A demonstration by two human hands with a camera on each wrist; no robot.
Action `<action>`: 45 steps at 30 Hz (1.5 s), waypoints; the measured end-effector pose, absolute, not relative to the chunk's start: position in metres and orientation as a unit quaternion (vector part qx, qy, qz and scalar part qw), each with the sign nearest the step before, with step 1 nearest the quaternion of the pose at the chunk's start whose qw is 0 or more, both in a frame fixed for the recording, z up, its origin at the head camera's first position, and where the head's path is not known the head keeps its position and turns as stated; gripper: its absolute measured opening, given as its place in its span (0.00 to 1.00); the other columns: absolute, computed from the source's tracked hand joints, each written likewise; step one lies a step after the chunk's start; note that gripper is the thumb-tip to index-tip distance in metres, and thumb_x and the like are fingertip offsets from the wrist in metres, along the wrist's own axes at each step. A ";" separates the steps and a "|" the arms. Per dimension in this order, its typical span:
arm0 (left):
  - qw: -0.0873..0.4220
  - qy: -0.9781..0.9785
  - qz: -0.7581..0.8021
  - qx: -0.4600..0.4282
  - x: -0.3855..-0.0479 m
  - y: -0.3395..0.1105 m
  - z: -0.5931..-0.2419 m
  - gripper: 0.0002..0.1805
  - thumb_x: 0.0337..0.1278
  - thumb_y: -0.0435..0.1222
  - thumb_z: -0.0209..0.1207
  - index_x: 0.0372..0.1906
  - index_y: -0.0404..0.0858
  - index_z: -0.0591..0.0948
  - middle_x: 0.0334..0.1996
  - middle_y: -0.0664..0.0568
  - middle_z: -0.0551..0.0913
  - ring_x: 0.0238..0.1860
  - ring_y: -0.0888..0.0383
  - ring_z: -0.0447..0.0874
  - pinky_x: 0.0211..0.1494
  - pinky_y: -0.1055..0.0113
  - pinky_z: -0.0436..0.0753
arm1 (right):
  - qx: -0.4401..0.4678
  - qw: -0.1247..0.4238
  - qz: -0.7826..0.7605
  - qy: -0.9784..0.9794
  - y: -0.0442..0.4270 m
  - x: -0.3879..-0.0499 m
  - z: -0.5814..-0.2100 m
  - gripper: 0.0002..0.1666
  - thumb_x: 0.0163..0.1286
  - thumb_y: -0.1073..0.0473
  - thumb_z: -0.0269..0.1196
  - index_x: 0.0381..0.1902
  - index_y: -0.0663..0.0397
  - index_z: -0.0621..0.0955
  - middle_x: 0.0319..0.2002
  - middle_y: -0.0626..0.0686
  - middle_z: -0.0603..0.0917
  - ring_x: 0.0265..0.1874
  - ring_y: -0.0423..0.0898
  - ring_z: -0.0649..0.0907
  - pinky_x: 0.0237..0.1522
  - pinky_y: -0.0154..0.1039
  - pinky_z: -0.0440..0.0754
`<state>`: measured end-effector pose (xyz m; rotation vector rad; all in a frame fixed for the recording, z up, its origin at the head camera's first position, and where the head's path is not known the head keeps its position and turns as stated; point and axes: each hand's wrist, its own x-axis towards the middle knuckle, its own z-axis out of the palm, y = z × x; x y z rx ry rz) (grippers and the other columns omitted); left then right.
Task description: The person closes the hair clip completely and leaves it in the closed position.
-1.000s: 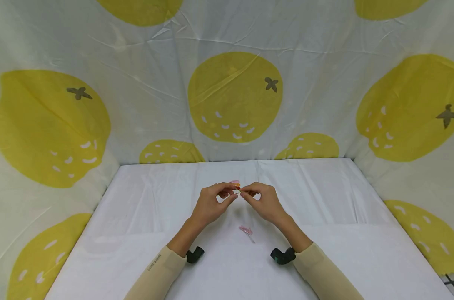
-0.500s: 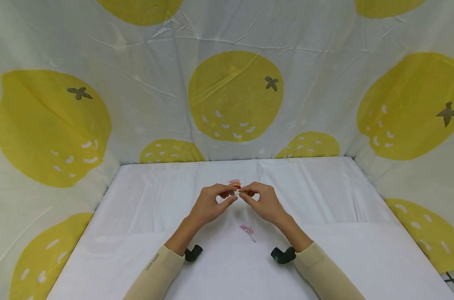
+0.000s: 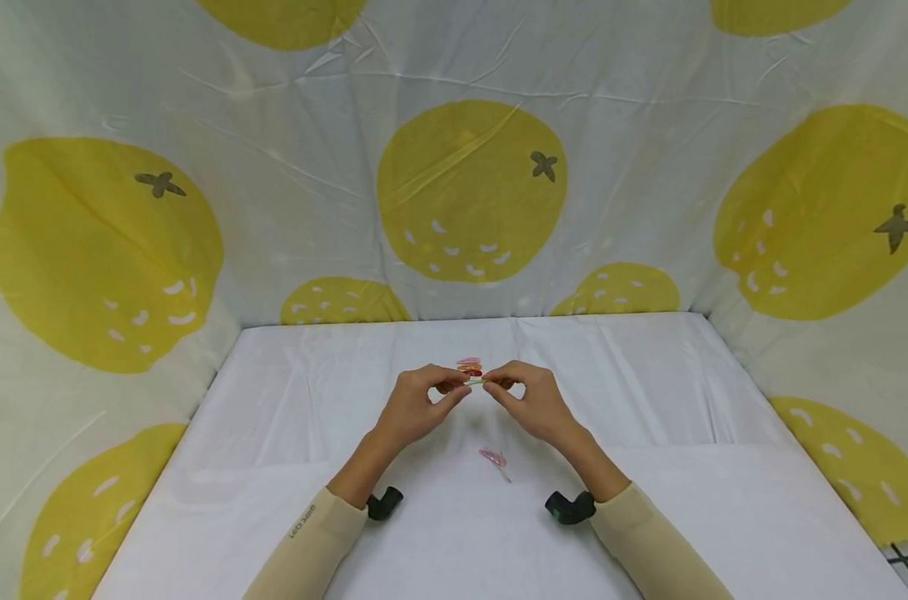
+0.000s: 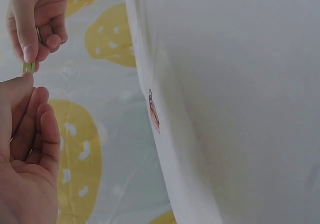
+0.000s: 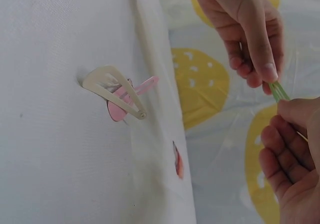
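Observation:
A green snap hair clip (image 3: 475, 382) is stretched between my two hands, off the table. My left hand (image 3: 415, 406) pinches one end between thumb and fingertips. At the other end, my right hand (image 3: 535, 404) pinches it the same way. Both wrist views show this green clip (image 5: 278, 90) partly covered by the fingertips. Just beyond the hands lie a pink clip (image 3: 469, 361), an orange clip (image 3: 465, 367) and a red clip (image 3: 474, 374), stacked in a row. Nearer to me, a cream snap clip (image 5: 111, 97) lies across a pink clip (image 5: 116, 112) on the table.
A white cloth covers the table (image 3: 289, 517). A lemon-patterned curtain (image 3: 469, 192) stands along the back and both sides. Black wrist cameras (image 3: 570, 507) sit at both sleeves.
My hands have drawn slightly apart, so more of the green clip shows between them. The row of clips behind is less covered. The clips nearer to me stay in place.

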<state>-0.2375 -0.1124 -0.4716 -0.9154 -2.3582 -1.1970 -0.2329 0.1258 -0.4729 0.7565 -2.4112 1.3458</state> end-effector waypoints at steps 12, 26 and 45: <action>0.176 -0.824 -0.431 -0.323 -0.236 -0.112 -0.471 0.07 0.61 0.37 0.72 0.42 0.41 0.90 0.35 0.54 0.91 0.33 0.64 0.87 0.39 0.61 0.88 | 0.268 0.134 0.467 -0.832 0.122 -0.231 -0.473 0.08 0.71 0.56 0.69 0.43 0.52 0.90 0.37 0.42 0.90 0.35 0.39 0.85 0.40 0.35 0.83; 0.199 -0.815 -0.432 -0.330 -0.236 -0.111 -0.473 0.04 0.60 0.37 0.72 0.39 0.42 0.91 0.32 0.56 0.91 0.31 0.64 0.85 0.37 0.65 0.86 | 0.282 0.159 0.471 -0.821 0.121 -0.231 -0.475 0.06 0.71 0.57 0.70 0.42 0.52 0.90 0.36 0.43 0.90 0.34 0.39 0.85 0.39 0.34 0.84; 0.221 -0.806 -0.435 -0.334 -0.235 -0.111 -0.472 0.04 0.58 0.35 0.74 0.36 0.41 0.90 0.30 0.56 0.90 0.30 0.64 0.82 0.34 0.63 0.86 | 0.285 0.172 0.487 -0.808 0.123 -0.233 -0.478 0.03 0.70 0.57 0.71 0.40 0.44 0.89 0.36 0.43 0.90 0.35 0.39 0.85 0.39 0.34 0.83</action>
